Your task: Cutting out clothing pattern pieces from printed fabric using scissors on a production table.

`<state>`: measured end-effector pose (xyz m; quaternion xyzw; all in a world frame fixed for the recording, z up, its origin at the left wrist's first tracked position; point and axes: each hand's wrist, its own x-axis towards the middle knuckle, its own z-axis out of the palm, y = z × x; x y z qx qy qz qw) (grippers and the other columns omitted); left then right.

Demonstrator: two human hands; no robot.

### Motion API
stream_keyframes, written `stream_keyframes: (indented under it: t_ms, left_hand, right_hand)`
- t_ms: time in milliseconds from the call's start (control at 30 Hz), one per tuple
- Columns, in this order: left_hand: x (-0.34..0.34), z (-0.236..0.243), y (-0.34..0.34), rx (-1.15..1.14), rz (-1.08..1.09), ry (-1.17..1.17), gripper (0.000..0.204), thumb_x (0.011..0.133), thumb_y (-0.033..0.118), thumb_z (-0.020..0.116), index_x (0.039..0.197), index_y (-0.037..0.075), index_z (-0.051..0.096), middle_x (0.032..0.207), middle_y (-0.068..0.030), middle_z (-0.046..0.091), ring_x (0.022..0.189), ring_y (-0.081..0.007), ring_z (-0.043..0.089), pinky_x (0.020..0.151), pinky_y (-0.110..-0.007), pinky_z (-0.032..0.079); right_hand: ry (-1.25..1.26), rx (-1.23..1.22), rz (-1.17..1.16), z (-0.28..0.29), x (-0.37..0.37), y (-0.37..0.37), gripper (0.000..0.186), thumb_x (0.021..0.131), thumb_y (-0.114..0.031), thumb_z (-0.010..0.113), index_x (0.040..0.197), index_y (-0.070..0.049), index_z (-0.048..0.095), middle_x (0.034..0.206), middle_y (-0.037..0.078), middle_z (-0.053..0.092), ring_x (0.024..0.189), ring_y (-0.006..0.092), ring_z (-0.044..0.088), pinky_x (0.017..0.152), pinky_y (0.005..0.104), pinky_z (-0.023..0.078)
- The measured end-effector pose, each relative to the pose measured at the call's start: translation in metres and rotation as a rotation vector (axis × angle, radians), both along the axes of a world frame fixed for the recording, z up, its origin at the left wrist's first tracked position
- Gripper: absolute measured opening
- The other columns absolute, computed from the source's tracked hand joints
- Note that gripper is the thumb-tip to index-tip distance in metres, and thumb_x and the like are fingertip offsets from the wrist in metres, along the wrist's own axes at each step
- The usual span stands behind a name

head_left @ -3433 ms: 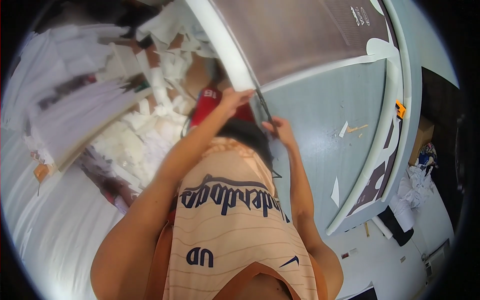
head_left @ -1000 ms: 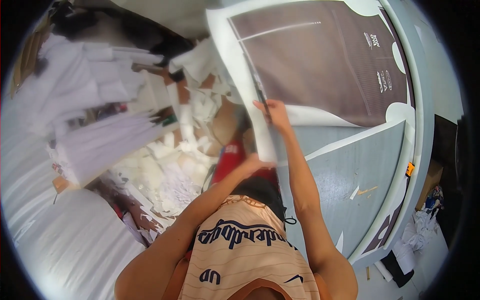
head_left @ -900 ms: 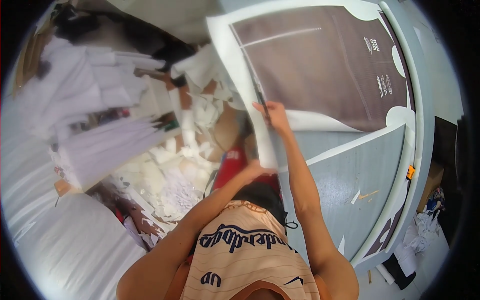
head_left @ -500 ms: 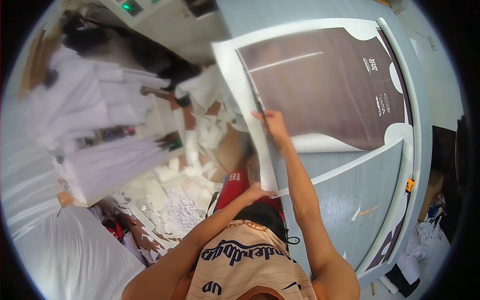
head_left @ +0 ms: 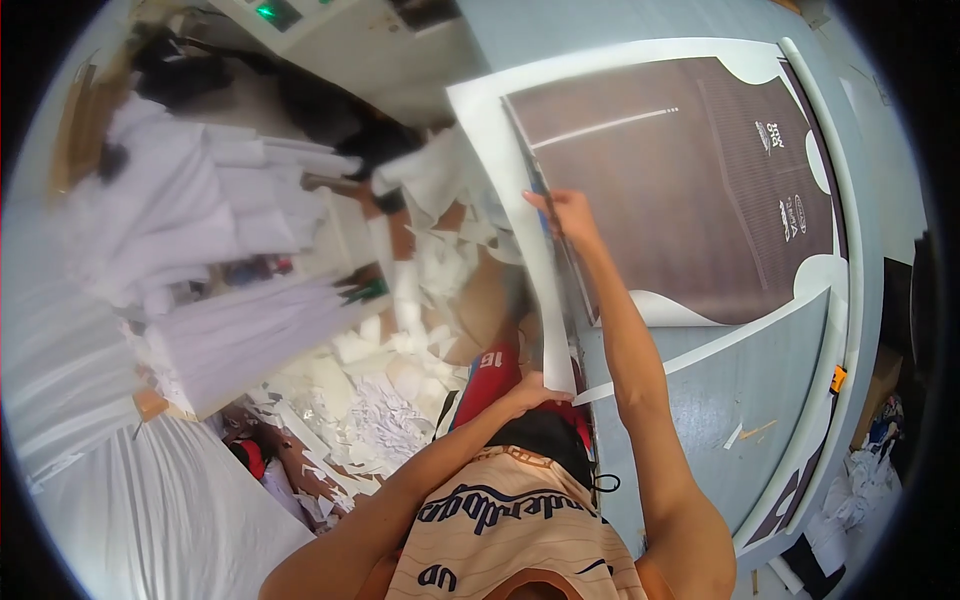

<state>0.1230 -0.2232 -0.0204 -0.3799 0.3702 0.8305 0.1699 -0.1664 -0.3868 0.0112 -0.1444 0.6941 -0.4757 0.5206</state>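
A large printed sheet (head_left: 660,190), dark brown with a white margin, lies on the grey-blue table. Its left margin is a long white strip (head_left: 556,335) that hangs over the table edge toward me. My right hand (head_left: 570,215) is closed at the sheet's left edge, around a slim tool (head_left: 543,212) with a blue part; its kind is too blurred to tell. Beside the hand, on the near side, the strip stands apart from the brown print. Near my waist my left hand (head_left: 532,393) pinches the lower end of the strip.
A narrow white band (head_left: 700,352) crosses the table (head_left: 690,430) to a long roll (head_left: 862,230) at the right. A yellow-orange tape measure (head_left: 838,380) sits by the roll. Left of the table are white scraps (head_left: 380,415) on the floor and stacked white sheets (head_left: 215,190).
My right hand has moved a little farther from me along the sheet's left edge. My left hand keeps its grip on the strip. The whole view has shifted slightly.
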Motion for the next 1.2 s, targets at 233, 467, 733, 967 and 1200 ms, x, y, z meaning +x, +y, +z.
stream_keyframes:
  t_ms: [233, 467, 733, 967, 1200]
  left_hand:
    - [0.013, -0.003, -0.018, -0.033, -0.068, -0.012, 0.023, 0.082, 0.009, 0.08, 0.102, 0.001, 0.074, 0.099, -0.0092, 0.076, 0.091, -0.018, 0.07, 0.084, -0.03, 0.053]
    - [0.026, -0.021, -0.062, 0.018, 0.011, -0.117, 0.027, 0.089, 0.013, 0.075, 0.113, 0.001, 0.071, 0.108, -0.0122, 0.075, 0.096, -0.0209, 0.072, 0.089, -0.034, 0.056]
    - [0.19, -0.07, -0.251, -0.934, -0.629, -0.663, 0.057, 0.086, 0.046, 0.07, 0.12, 0.001, 0.066, 0.113, -0.0214, 0.073, 0.102, -0.0361, 0.072, 0.087, -0.047, 0.057]
    - [0.024, -0.014, -0.298, -1.648, -0.254, -0.024, 0.06, 0.085, 0.038, 0.076, 0.125, -0.003, 0.059, 0.099, -0.024, 0.069, 0.09, -0.0411, 0.067, 0.081, -0.046, 0.053]
    - [-0.204, 0.075, -0.143, -0.644, -0.131, -0.207, 0.081, 0.084, 0.057, 0.078, 0.133, -0.001, 0.05, 0.093, -0.0093, 0.064, 0.084, -0.0227, 0.06, 0.072, -0.037, 0.049]
  right_hand:
    - [0.004, -0.078, -0.024, 0.006, -0.009, -0.06, 0.041, 0.083, -0.043, 0.084, 0.076, -0.005, 0.068, 0.057, -0.003, 0.049, 0.046, 0.0069, 0.043, 0.043, 0.0251, 0.031]
    - [0.16, -0.263, -0.231, 0.006, -0.054, -0.062, 0.031, 0.087, -0.03, 0.081, 0.077, -0.002, 0.07, 0.059, 0.001, 0.058, 0.049, 0.0113, 0.052, 0.046, 0.0304, 0.039]
    - [0.111, -0.138, -0.428, 0.081, 0.015, 0.086, 0.044, 0.081, -0.039, 0.088, 0.073, -0.002, 0.066, 0.057, 0.001, 0.057, 0.046, 0.0091, 0.053, 0.043, 0.0273, 0.039]
    - [0.2, 0.05, -0.808, 0.098, 0.034, 0.216, 0.039, 0.081, -0.034, 0.088, 0.074, -0.001, 0.067, 0.055, 0.002, 0.059, 0.045, 0.0084, 0.054, 0.042, 0.0268, 0.039]
    - [0.139, 0.113, -1.02, 0.1, 0.044, 0.335, 0.045, 0.078, -0.039, 0.089, 0.069, -0.002, 0.065, 0.055, 0.001, 0.057, 0.042, 0.0083, 0.049, 0.038, 0.0254, 0.039]
